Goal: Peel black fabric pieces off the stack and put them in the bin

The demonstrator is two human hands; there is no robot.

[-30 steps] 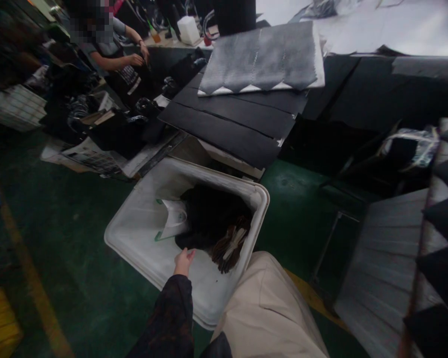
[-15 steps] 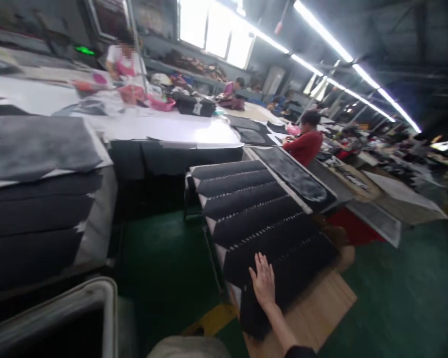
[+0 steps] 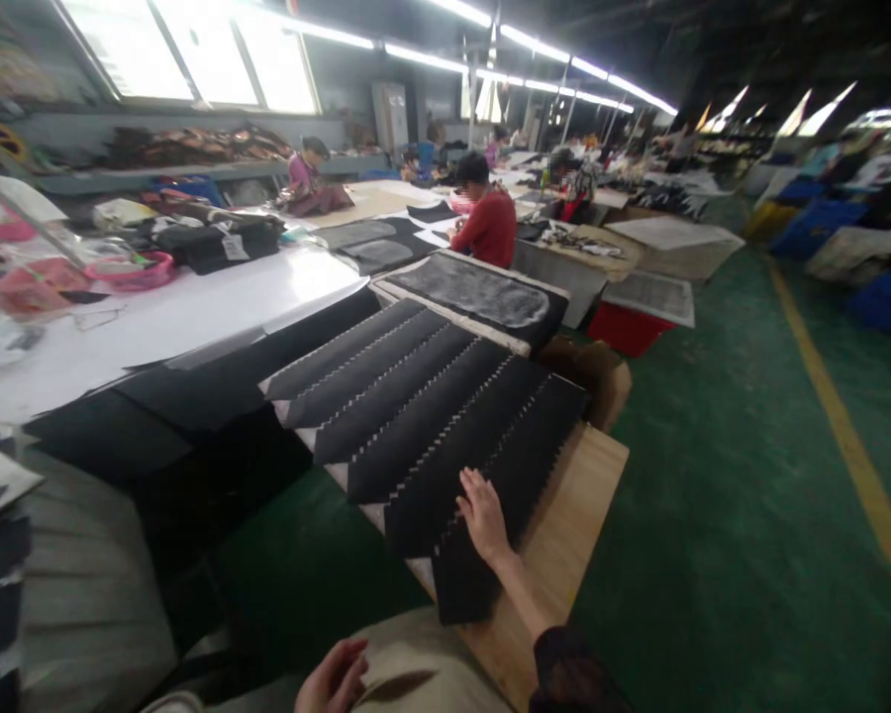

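**Right hand flat on the fanned black sheets**

Head view: The right hand lies palm down on a fanned stack of black saw-toothed sheets. Its grip is open, with the fingers spread and pointing toward 11 o'clock, and it presses on the sheets rather than pinching them. It rests on the two sheets nearest the person, close to their near ends.

The sheets overlap like roof tiles on a wooden bench. Each one's long axis runs from about 7 o'clock to 1 o'clock, and the steps climb away toward 11 o'clock. Most of the stack therefore lies ahead of the right hand, at 11 to 12 o'clock from it.

The left hand is at 7 o'clock from the right one, well apart from the sheets, and rests on the beige trouser leg. Its fingers are curled, but I cannot tell whether they close on anything. The right hand is plainly the nearer of the two.

Beyond the stack, at 12 o'clock, lies a grey-dusted black panel, and past it sits a person in a red top. A long white bench runs off at 10 o'clock. At 3 o'clock is the green floor.
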